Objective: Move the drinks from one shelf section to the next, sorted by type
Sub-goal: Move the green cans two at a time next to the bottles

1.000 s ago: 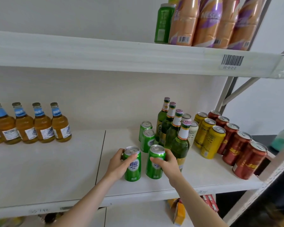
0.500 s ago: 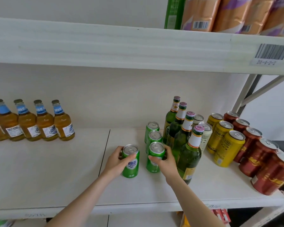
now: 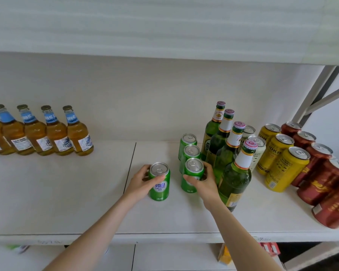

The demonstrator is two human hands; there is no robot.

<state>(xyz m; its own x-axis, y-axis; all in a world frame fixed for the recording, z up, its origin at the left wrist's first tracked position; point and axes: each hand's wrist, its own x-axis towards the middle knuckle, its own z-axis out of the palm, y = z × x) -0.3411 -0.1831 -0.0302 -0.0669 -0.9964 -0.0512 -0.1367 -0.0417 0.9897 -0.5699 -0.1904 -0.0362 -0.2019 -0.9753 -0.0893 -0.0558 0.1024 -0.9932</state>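
Note:
My left hand (image 3: 140,180) grips a green Laoshan can (image 3: 159,181) standing on the right shelf section, just right of the seam (image 3: 130,173). My right hand (image 3: 204,181) wraps a second green can (image 3: 192,174) at the front of a row with two more green cans (image 3: 191,153) behind it. Several green glass bottles (image 3: 235,173) stand right beside that row. Yellow cans (image 3: 282,163) and red cans (image 3: 321,178) fill the far right. Amber bottles with blue neck labels (image 3: 57,133) line the back of the left section.
The upper shelf's white front edge (image 3: 164,26) hangs low over the drinks. A grey shelf upright (image 3: 311,94) stands at the right end. Pale cans (image 3: 256,147) sit behind the green bottles. Packets on the lower shelf (image 3: 225,255) show under the front lip.
The view has closed in on the shelf and tilted down. Both hands keep hold of their green cans; the two cans now stand further apart, the left one closer to the seam.

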